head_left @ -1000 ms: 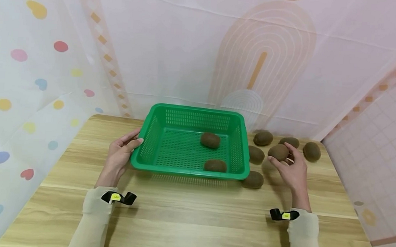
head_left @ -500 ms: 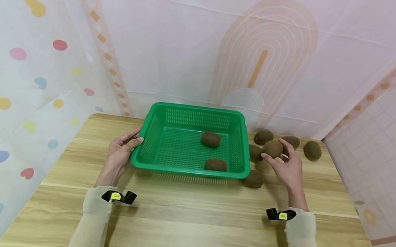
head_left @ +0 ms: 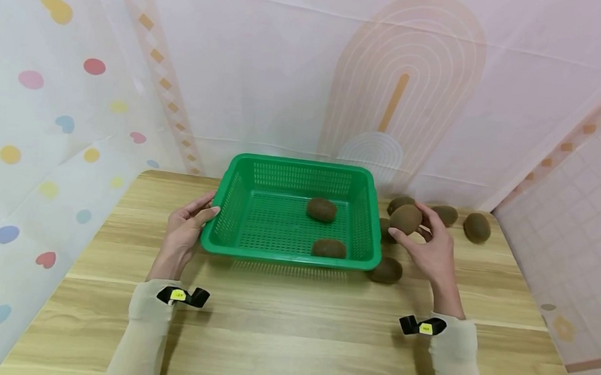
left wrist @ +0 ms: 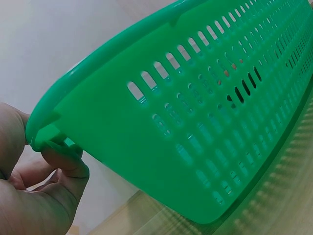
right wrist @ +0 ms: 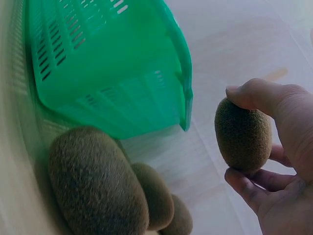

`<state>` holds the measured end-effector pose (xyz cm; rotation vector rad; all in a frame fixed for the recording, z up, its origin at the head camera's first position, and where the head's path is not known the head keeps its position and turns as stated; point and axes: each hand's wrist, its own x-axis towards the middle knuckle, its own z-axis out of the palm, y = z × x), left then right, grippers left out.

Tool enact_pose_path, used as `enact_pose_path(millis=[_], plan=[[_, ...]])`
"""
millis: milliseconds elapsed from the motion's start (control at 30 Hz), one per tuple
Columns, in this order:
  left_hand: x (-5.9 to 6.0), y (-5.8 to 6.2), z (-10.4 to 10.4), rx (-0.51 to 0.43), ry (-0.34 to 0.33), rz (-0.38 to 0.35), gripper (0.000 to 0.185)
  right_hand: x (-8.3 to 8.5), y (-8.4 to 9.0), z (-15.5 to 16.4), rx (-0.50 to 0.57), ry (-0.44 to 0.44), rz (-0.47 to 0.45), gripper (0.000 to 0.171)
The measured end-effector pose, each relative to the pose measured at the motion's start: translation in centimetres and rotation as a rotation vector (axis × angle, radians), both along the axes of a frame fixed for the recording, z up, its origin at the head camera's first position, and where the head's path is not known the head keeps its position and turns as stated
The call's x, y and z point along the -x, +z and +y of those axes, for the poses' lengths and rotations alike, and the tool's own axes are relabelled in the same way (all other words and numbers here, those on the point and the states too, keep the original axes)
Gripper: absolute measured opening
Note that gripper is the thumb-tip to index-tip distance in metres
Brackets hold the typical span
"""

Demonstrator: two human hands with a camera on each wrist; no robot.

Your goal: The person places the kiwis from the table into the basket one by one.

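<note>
2 kiwis (head_left: 321, 209) already lie in the green basket (head_left: 291, 260), one near the middle and one by the front wall. A 3rd, the held kiwi (head_left: 405, 219), is pinched between thumb and fingertips of the right hand (head_left: 429, 248), lifted off the table (head_left: 291, 336) just outside the basket's right wall, not yet over the rim. The left hand (head_left: 184, 233) grips the basket's left rim, thumb on top and fingers curled under the lip, as the left wrist view shows. By the look of it the loading is about a third through: 5 loose kiwis (head_left: 386, 270) are still on the table to the right of the basket, one at its front right corner, two close to the wall behind the held fruit, two further back toward the curtain (head_left: 543, 110). The basket's right wall is the only thing between the held kiwi and the inside; it has to clear that rim
</note>
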<state>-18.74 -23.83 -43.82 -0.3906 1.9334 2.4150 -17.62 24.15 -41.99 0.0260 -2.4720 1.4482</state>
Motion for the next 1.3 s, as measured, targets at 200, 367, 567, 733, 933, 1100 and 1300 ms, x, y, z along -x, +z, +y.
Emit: enact_pose_path(millis=[200, 367, 567, 733, 933, 1100, 1300], plan=[[0.1, -0.1, 0.0, -0.014, 0.004, 0.008, 0.060, 0.2, 0.7, -0.6, -0.023, 0.052, 0.026, 0.076], [0.1, -0.1, 0.0, -0.018, 0.008, 0.007, 0.059, 0.5, 1.2, -1.1, -0.040, 0.098, 0.033, 0.076], [0.1, 0.0, 0.0, -0.023, 0.010, 0.003, 0.059, 0.9, 1.7, -2.1, -0.060, 0.138, 0.035, 0.076], [0.1, 0.0, 0.0, -0.026, 0.003, 0.005, 0.059, 1.1, 1.9, -2.6, -0.073, 0.176, 0.039, 0.076], [0.2, -0.1, 0.0, -0.027, 0.002, 0.011, 0.059, 1.4, 2.1, -3.5, -0.086, 0.242, 0.063, 0.077], [0.2, -0.2, 0.0, -0.026, 0.002, 0.014, 0.059, 1.7, 2.3, -4.3, -0.122, 0.280, 0.080, 0.079], [0.2, -0.2, 0.0, -0.022, 0.005, 0.014, 0.059, 2.1, 2.4, -5.3, -0.168, 0.314, 0.075, 0.080]])
